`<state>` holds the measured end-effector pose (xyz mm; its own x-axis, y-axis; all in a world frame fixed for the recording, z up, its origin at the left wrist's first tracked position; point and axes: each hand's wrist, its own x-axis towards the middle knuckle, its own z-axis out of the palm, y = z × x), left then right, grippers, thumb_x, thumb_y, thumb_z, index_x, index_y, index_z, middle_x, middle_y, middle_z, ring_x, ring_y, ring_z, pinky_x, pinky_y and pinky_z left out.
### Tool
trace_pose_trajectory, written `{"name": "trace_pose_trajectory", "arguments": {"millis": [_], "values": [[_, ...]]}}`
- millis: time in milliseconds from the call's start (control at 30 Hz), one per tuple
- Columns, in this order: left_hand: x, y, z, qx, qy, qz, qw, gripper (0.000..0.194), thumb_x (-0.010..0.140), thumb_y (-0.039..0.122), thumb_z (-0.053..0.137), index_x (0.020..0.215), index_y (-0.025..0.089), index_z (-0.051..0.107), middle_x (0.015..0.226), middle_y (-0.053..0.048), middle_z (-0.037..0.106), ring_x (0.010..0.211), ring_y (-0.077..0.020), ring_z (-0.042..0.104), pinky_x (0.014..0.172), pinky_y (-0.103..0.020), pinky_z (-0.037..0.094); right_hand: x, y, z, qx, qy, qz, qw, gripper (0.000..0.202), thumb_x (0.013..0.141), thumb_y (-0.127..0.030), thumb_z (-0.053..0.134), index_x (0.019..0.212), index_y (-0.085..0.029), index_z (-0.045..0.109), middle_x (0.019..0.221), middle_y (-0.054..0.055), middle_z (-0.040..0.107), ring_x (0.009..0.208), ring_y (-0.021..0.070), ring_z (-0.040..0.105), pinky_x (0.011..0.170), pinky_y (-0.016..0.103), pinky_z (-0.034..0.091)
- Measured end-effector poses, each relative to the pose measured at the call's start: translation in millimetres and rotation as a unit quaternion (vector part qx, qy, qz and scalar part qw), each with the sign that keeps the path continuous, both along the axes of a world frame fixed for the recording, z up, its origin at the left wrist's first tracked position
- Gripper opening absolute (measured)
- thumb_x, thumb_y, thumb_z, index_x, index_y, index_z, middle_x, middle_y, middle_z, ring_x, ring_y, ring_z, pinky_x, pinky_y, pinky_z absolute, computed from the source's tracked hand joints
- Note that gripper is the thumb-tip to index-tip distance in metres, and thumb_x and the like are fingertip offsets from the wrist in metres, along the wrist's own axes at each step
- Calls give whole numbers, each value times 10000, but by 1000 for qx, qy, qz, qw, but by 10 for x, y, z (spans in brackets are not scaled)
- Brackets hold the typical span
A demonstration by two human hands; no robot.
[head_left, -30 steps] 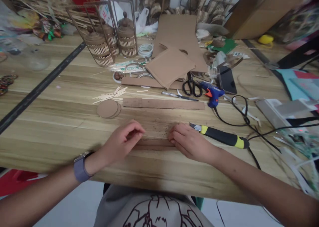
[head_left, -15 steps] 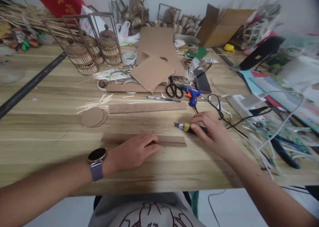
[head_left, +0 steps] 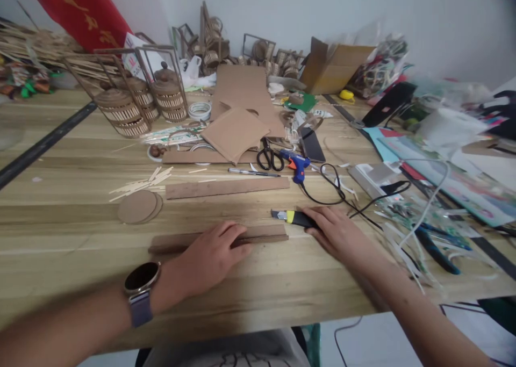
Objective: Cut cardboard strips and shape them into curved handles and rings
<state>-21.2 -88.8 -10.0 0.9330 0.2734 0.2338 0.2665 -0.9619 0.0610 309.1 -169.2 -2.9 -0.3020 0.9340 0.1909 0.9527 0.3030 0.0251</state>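
Right of centre in the frame, the right hand (head_left: 338,230) covers the handle end of one black-and-yellow utility knife (head_left: 300,218), blade pointing left, its grip partly hidden. Nearer the left hand (head_left: 215,251), half-curled over it, a narrow brown cardboard strip (head_left: 266,232) runs left-right, whether gripped unclear; two round brown cardboard discs (head_left: 137,207) overlap at centre-left.
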Motion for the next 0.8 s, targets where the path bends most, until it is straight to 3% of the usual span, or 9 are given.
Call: {"name": "trace_pose_trajectory", "arguments": {"millis": [100,167,233,267,300,433,500,600,800], "values": [[-30,17,19,1,8,4,1000,334,976,134,379,1180,197,635,1262,-123,552,1154,-275,496,956,-446,514,-59,-12,-41,43,87,-56,994,406,991,-383,393,1247,-154,607,1102,178,688,981,307,642,854,489,525],[-22,33,43,-9,8,3,1000,346,974,127,371,1184,198,637,1241,-129,562,1127,-273,519,933,-438,531,-160,18,-14,57,249,-140,956,404,980,-428,403,1236,-184,598,1094,165,691,978,299,647,867,483,521],[5,52,63,-22,7,0,1000,347,966,112,380,1179,194,642,1216,-135,574,1095,-270,540,916,-434,543,-291,96,52,61,445,-234,863,410,980,-491,389,1232,-218,564,1046,125,705,900,261,670,808,437,547],[20,62,68,-28,5,0,1000,340,963,108,391,1173,192,644,1206,-135,580,1082,-268,547,912,-435,547,-355,149,90,57,493,-251,831,437,989,-526,336,1236,-226,536,977,101,712,800,236,677,716,405,565],[34,73,68,-32,2,1,999,331,959,106,404,1167,190,647,1203,-135,583,1073,-268,552,910,-438,549,-414,207,124,45,540,-255,801,449,993,-545,308,1228,-231,526,931,77,712,729,207,671,643,364,571],[54,116,21,-36,-12,20,999,341,956,100,421,1187,214,645,1220,-121,582,1074,-264,553,892,-441,560,-561,394,178,-109,797,-238,544,350,871,-542,608,960,-204,624,837,41,707,613,134,622,537,261,561],[44,132,-19,-30,-18,25,999,363,960,98,415,1221,228,630,1219,-112,579,1075,-258,550,883,-434,563,-589,422,160,-151,841,-194,482,354,749,-446,785,962,-200,647,871,27,715,642,111,628,567,226,566],[25,144,-76,-16,-31,23,999,379,953,83,408,1233,222,623,1215,-122,574,1066,-263,545,873,-449,563,-604,407,132,-172,857,-141,464,500,636,-350,891,1051,-218,645,952,18,723,699,98,649,600,195,560],[21,163,-101,-21,-60,16,998,392,945,62,401,1225,223,623,1212,-122,573,1070,-262,537,873,-452,561,-611,371,116,-188,847,-105,486,362,732,-435,817,956,-216,635,786,-20,660,516,50,528,413,142,412]]}}
